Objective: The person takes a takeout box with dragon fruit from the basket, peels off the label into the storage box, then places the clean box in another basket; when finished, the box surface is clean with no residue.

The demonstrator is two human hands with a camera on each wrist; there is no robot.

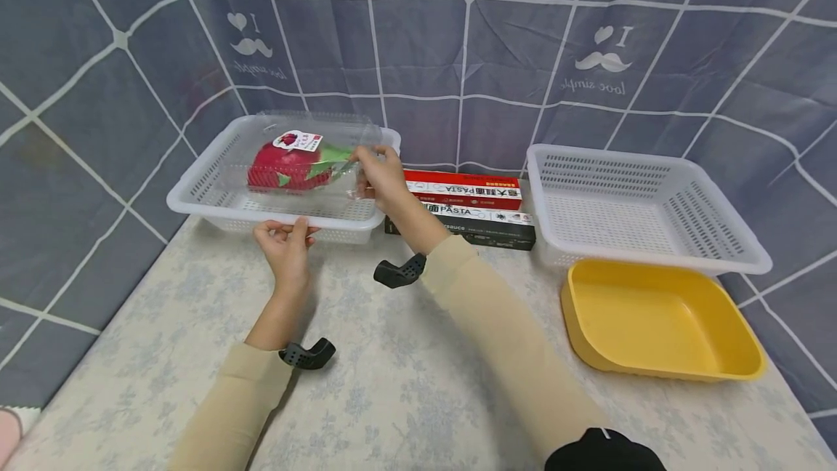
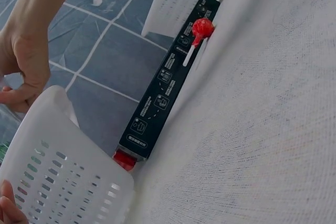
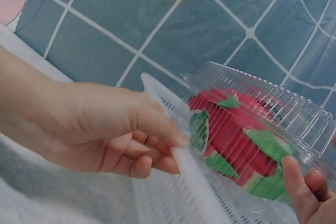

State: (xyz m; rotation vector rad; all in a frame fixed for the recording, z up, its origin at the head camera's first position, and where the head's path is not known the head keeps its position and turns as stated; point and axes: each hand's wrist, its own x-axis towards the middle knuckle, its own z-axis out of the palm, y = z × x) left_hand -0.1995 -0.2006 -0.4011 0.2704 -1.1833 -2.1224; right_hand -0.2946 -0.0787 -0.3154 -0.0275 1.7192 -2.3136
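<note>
Right hand (image 1: pixel 386 176) pinches the right end of the dragon fruit pack (image 1: pixel 288 167) over the left white basket (image 1: pixel 209 210), contact unclear, while left hand (image 1: pixel 284 247) pinches the basket's near rim, probably so it won't slide.

The fruit (image 1: pixel 285 168) is red and green, the backdrop (image 1: pixel 418 42) white-gridded grey-blue.
</note>
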